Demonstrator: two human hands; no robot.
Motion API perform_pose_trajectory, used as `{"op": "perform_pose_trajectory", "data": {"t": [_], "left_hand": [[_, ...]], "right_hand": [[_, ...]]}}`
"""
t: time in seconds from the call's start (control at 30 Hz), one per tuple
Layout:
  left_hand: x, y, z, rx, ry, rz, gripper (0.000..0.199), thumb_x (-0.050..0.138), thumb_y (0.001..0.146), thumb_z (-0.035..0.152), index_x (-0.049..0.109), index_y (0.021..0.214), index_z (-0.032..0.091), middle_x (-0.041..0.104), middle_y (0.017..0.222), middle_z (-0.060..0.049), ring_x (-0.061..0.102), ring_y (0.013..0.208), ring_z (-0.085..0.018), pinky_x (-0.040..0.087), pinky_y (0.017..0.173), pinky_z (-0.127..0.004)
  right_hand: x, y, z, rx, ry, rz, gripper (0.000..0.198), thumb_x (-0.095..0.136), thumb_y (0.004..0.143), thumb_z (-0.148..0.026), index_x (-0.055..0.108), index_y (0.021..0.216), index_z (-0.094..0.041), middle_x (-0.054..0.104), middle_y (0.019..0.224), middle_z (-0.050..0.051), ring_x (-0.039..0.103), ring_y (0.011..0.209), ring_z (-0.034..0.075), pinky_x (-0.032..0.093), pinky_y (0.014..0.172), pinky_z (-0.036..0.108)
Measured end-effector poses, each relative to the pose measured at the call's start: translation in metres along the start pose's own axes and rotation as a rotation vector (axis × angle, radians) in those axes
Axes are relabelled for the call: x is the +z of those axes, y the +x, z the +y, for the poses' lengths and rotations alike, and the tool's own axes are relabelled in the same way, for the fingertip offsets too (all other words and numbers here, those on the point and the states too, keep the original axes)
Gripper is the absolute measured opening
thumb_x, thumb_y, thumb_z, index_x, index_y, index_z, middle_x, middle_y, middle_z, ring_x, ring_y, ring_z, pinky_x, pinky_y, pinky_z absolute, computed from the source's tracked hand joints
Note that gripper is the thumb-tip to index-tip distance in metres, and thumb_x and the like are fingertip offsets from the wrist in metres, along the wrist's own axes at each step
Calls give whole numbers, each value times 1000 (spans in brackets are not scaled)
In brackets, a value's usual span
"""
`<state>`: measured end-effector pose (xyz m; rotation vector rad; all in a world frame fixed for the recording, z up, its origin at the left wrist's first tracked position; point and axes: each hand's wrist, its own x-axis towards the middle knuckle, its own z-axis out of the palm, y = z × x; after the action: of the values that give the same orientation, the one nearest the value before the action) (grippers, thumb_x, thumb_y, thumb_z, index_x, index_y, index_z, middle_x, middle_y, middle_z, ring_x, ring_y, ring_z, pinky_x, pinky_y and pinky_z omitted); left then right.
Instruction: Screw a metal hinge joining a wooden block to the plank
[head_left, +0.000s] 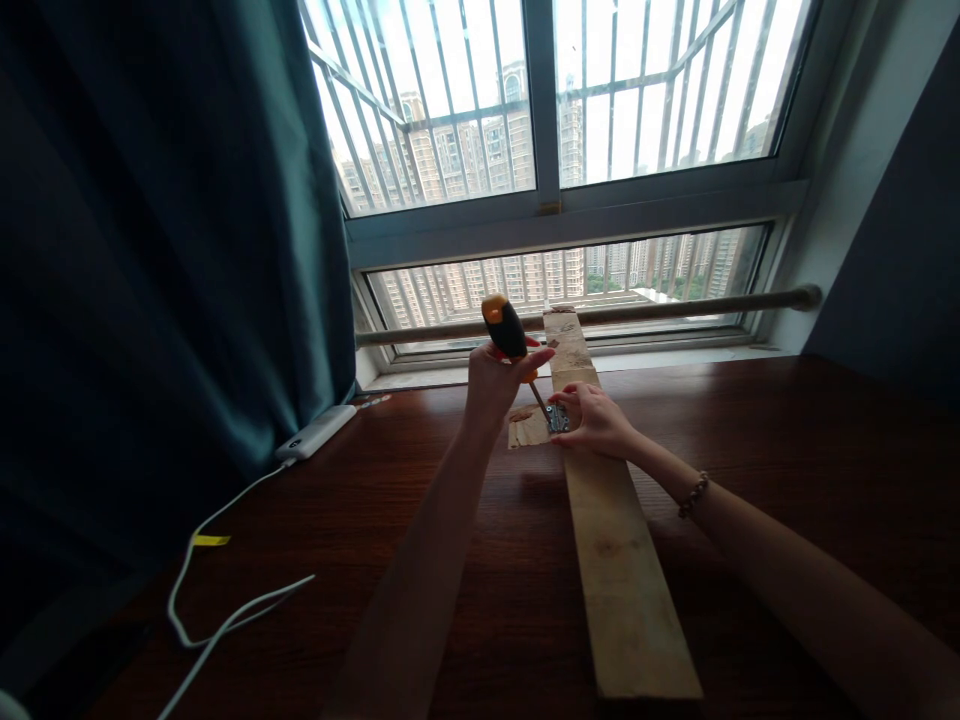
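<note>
My left hand [499, 378] is wrapped round the black and orange handle of a screwdriver [506, 328], which tilts so that its shaft points down to the right. The tip meets a small silver metal hinge [557, 418] on a wooden plank [622, 560]. With thumb and fingers at its right edge, my right hand [598, 424] grips the hinge against the wood. A shorter wood piece [529, 427] sticks out to the left from the plank beside the hinge. Any screw under the tip is too small to make out.
The plank lies lengthwise on a dark brown table [480, 560], its far end near a metal rail [705, 305] before the window. At left are a white power strip [316, 432], a white cable [225, 622] and a blue curtain [300, 200].
</note>
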<state>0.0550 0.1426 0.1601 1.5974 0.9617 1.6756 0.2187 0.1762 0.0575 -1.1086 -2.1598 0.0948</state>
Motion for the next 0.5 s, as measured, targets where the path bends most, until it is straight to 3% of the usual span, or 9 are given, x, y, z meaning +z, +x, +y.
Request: {"op": "perform_pose_trajectory", "data": {"t": [0.17, 0.37, 0.5], "left_hand": [[-6, 5, 3, 71, 91, -7, 42, 76, 47, 25, 62, 84, 14, 59, 65, 0, 56, 63, -13, 44, 57, -24], [-8, 2, 12, -30, -117, -131, 35, 67, 54, 13, 54, 86, 14, 64, 75, -4, 60, 71, -17, 47, 63, -29], [-7, 0, 13, -74, -242, -179, 27, 55, 54, 7, 52, 79, 15, 60, 67, -1, 58, 67, -14, 44, 60, -26]], "right_hand": [[-1, 0, -1, 8, 12, -1, 62, 71, 53, -47, 54, 106, -21, 54, 104, 6, 48, 96, 23, 38, 83, 36], [-1, 0, 0, 12, 25, 6, 64, 72, 51, -47, 53, 105, -20, 54, 104, 7, 49, 96, 23, 38, 83, 37], [-1, 1, 0, 18, 31, -2, 63, 72, 52, -47, 53, 105, -20, 54, 104, 7, 49, 97, 23, 37, 85, 37]]}}
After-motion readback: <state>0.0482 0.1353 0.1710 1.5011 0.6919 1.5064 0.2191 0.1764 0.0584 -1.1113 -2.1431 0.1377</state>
